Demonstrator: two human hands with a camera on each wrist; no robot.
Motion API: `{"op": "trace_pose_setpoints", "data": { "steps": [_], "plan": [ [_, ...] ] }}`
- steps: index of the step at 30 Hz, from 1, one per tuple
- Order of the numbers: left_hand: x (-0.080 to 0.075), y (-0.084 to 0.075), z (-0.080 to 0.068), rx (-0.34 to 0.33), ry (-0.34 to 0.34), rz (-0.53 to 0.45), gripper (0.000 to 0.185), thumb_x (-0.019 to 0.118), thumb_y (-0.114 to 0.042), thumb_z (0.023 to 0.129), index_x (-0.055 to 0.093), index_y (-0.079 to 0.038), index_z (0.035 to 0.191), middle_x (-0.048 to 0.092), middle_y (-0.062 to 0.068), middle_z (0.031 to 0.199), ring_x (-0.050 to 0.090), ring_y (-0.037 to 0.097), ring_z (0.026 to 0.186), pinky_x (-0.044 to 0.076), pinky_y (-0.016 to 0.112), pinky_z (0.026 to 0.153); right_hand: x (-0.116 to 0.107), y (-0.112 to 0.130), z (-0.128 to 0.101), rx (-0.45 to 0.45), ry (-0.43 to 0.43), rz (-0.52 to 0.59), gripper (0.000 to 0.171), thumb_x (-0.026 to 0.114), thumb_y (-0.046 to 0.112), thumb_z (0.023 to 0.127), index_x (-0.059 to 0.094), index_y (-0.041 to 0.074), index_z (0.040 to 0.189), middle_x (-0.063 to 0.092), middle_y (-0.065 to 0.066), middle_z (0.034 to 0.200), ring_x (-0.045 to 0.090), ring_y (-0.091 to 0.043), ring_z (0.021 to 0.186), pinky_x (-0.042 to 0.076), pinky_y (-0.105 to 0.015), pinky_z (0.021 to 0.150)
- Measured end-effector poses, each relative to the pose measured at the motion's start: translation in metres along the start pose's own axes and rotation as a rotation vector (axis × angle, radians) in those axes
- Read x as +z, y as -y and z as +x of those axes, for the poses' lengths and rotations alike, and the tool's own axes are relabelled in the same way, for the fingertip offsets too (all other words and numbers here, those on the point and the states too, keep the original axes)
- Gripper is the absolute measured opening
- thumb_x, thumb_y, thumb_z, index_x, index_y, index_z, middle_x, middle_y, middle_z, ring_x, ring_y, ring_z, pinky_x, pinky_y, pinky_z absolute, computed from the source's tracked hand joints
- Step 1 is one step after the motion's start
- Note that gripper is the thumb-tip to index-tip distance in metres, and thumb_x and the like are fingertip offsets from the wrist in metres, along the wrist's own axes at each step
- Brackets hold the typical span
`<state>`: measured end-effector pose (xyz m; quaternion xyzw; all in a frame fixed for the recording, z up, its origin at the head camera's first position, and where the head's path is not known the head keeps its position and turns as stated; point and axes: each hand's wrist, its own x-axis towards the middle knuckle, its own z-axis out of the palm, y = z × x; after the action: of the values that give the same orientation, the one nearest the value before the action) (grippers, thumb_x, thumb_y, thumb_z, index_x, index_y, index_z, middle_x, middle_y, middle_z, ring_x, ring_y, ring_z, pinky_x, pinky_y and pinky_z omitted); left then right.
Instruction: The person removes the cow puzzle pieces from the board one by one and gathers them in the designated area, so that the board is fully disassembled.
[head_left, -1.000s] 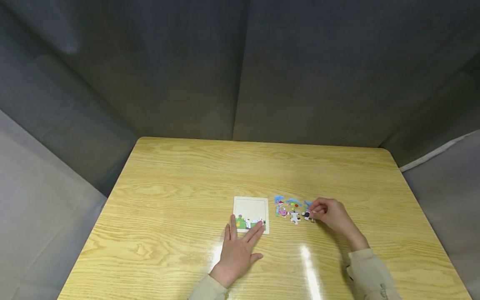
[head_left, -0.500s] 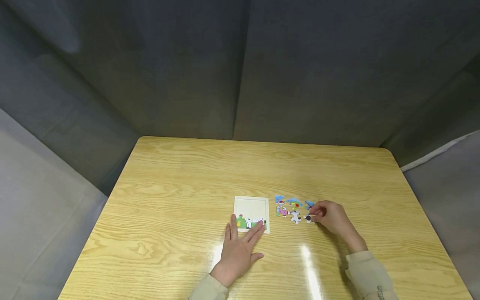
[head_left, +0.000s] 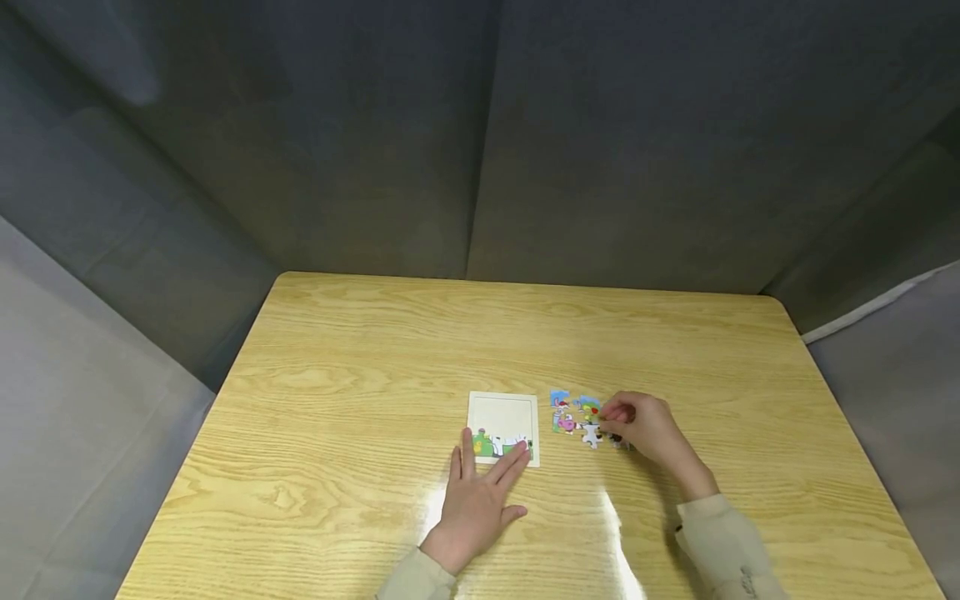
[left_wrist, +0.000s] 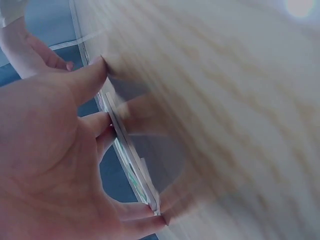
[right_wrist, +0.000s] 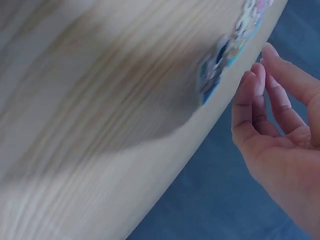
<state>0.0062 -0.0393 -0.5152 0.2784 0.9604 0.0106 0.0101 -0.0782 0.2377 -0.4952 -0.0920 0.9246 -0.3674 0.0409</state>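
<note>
- Your right hand point(head_left: 641, 427) is over the loose puzzle pieces point(head_left: 576, 414) on the table point(head_left: 360, 350); they lie just to its left, between it and the puzzle tray point(head_left: 502, 427).
- Its grip is narrow, fingers curled; I cannot tell if they pinch a piece.
- Your left hand point(head_left: 480, 497) lies flat, fingertips pressing the tray's near edge.

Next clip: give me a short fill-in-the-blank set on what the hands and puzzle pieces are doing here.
1. The left hand lies flat, fingertips on the near edge of the puzzle ____.
2. The loose puzzle pieces lie on the ____ side of the puzzle tray.
3. The fitted pieces fill only the tray's ____ row.
4. The right hand is over the pieces on the ____ table.

Missing words: tray; right; near; wooden
</note>
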Motion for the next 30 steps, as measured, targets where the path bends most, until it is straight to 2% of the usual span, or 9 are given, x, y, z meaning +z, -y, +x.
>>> {"op": "trace_pose_setpoints", "data": {
  "steps": [11,19,24,30],
  "plan": [
    [0.004,0.001,-0.002,-0.002,-0.031,0.008,0.075,0.046,-0.059,0.082,0.027,-0.025,0.145,0.014,-0.014,0.151,0.013,0.058,0.126,0.032,0.061,0.096,0.03,0.029,0.017,-0.035,0.086,0.144,0.01,0.071,0.006,0.079,0.066,0.003,0.087,0.065,-0.006,0.077,0.062,-0.02,0.068,0.051,-0.023,0.057],
    [-0.002,0.0,-0.001,0.001,0.002,0.0,0.072,0.046,-0.059,0.084,0.026,-0.025,0.145,0.014,-0.014,0.151,0.012,0.058,0.126,0.029,0.061,0.098,0.055,0.058,0.031,-0.066,0.104,0.173,0.008,0.073,0.006,0.077,0.067,0.006,0.082,0.066,-0.003,0.075,0.061,-0.014,0.067,0.05,-0.022,0.059],
    [0.001,0.001,-0.001,0.0,0.012,0.034,0.072,0.042,-0.06,0.084,0.025,-0.027,0.146,0.013,-0.014,0.152,0.008,0.057,0.128,0.029,0.06,0.098,0.072,0.076,0.035,-0.074,0.168,0.207,0.007,0.071,0.005,0.078,0.067,0.005,0.083,0.065,-0.004,0.075,0.061,-0.015,0.067,0.051,-0.022,0.061],
    [0.0,0.001,-0.002,0.009,0.016,0.062,0.071,0.041,-0.06,0.085,0.025,-0.026,0.146,0.009,-0.014,0.151,0.01,0.055,0.129,0.03,0.06,0.098,0.088,0.088,0.037,-0.055,0.219,0.215,0.007,0.071,0.006,0.078,0.066,0.005,0.083,0.064,-0.001,0.073,0.06,-0.01,0.063,0.05,-0.022,0.056]
  ]
}}
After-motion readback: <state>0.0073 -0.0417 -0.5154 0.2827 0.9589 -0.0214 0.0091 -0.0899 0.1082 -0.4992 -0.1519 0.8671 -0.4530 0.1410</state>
